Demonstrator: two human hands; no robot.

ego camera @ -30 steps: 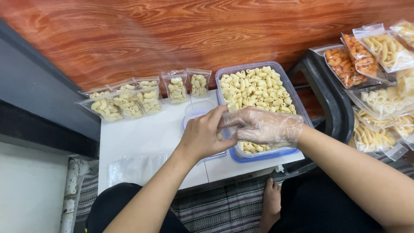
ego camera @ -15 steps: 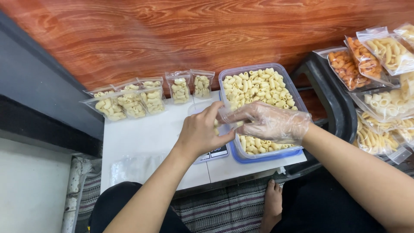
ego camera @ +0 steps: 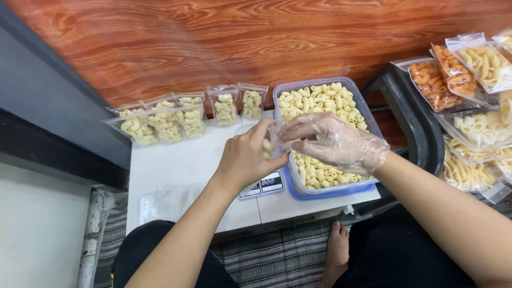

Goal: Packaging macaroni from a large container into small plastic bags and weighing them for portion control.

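The bare left hand (ego camera: 246, 158) pinches a small clear bag (ego camera: 268, 145) above the scale (ego camera: 265, 185), while the gloved right hand (ego camera: 332, 143), fingers bunched, touches the bag's mouth over one tub (ego camera: 356, 186) of pale pasta (ego camera: 316, 99). Five filled bags (ego camera: 188, 115) lie in a row at the back of the white surface (ego camera: 176, 170). At least six more packs (ego camera: 472, 80), two of them orange, are piled at right.
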